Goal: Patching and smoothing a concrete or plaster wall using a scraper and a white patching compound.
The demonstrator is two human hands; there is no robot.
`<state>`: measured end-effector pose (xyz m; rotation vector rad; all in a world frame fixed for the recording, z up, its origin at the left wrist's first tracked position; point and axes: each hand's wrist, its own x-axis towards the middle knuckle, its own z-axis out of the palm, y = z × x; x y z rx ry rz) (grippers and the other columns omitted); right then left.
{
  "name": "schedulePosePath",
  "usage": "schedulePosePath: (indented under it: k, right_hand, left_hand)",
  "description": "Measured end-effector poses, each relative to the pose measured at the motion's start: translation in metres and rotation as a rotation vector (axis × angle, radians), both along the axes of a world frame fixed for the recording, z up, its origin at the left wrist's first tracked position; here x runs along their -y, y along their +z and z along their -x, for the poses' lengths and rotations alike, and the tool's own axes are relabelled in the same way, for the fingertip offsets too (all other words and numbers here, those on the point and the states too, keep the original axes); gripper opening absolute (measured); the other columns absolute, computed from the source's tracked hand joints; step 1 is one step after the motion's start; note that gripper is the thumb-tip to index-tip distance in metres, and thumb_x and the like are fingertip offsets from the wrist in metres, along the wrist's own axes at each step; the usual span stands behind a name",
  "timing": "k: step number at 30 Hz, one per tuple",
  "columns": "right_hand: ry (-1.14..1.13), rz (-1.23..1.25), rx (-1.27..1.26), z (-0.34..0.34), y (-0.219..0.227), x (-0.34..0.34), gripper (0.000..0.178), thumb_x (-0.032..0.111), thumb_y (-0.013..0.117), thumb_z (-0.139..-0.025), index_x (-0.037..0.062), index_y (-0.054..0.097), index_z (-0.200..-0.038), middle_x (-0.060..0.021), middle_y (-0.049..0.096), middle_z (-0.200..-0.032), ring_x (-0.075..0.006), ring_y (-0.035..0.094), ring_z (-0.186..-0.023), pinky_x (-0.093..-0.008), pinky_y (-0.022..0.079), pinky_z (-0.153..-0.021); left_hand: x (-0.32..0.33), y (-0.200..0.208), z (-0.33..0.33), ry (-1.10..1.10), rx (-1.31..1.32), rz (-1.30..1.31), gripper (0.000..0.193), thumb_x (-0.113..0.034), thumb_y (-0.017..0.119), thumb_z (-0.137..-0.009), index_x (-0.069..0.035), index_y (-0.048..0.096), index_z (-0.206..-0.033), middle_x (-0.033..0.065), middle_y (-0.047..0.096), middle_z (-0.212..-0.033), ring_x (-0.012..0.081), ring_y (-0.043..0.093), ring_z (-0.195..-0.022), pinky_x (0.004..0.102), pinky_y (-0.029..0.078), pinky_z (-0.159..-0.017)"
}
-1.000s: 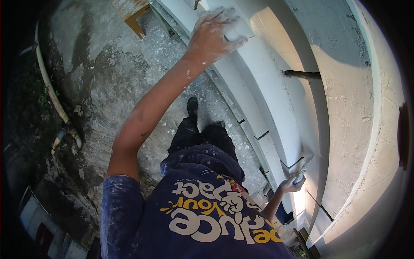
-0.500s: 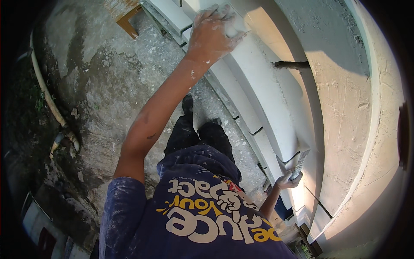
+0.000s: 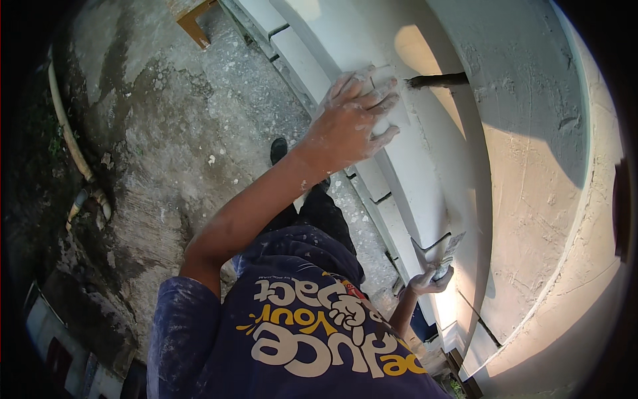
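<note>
My left hand lies with fingers curved over a thin white flat piece, pressed against the pale plastered ledge. White powder coats the fingers; the exact kind of the piece cannot be made out. Lower down at the right, my right hand is closed round a flat tool with a grey, smeared blade, like a putty knife. Its blade points up and sits close to the ledge; whether it touches is unclear.
A dark rod sticks out across the ledge near my left hand. Rough plastered wall rises at the right. Stepped white mouldings run along the speckled concrete floor. A pipe lies far left, a wooden stool-like piece at the top.
My left hand has slid along the ledge toward me with the white piece, down and slightly right in view. My right hand still holds its tool, a little shifted left.
</note>
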<state>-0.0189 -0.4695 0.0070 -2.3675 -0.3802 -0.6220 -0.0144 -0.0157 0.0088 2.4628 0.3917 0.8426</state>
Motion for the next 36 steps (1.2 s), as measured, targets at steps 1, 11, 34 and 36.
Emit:
schedulePosePath:
  k: [1,11,34,36]
  right_hand:
    - [0.019,-0.015,0.007,0.003,0.003,-0.003,0.044,0.041,0.064,-0.087,-0.0023,0.055,-0.085,-0.0048,0.049,-0.070,-0.0166,0.047,-0.062,-0.0308,0.037,-0.056]
    - [0.165,-0.144,-0.103,0.005,0.006,0.018,0.049,0.038,0.073,-0.089,-0.0049,0.052,-0.082,-0.0082,0.044,-0.072,-0.0238,0.041,-0.068,-0.0367,0.032,-0.064]
    - [0.468,-0.545,-0.411,0.014,0.016,0.057,0.041,0.009,0.082,-0.073,-0.0063,0.062,-0.106,-0.0099,0.061,-0.104,-0.0183,0.054,-0.098,-0.0280,0.041,-0.090]
    - [0.514,-0.588,-0.391,0.014,0.011,0.062,0.041,0.005,0.080,-0.076,-0.0083,0.062,-0.111,-0.0119,0.061,-0.105,-0.0203,0.054,-0.101,-0.0293,0.043,-0.089]
  left_hand:
    - [0.011,0.002,0.004,-0.085,0.010,0.061,0.048,-0.048,0.075,-0.084,-0.015,0.076,-0.120,0.0033,0.064,-0.139,0.0257,0.052,-0.132,0.0472,0.032,-0.119]
    - [0.049,0.000,0.000,0.084,-0.052,-0.007,0.052,-0.049,0.065,-0.094,-0.014,0.070,-0.131,0.0051,0.057,-0.149,0.0320,0.041,-0.145,0.0512,0.023,-0.124]
    - [-0.025,-0.034,-0.036,0.103,-0.172,0.695,0.054,-0.057,0.072,-0.088,-0.016,0.076,-0.122,0.0025,0.059,-0.147,0.0247,0.043,-0.145,0.0474,0.022,-0.126]
    - [0.036,-0.014,-0.030,0.176,0.003,-0.080,0.054,-0.059,0.072,-0.087,-0.017,0.076,-0.121,0.0023,0.061,-0.145,0.0268,0.045,-0.144,0.0484,0.024,-0.125]
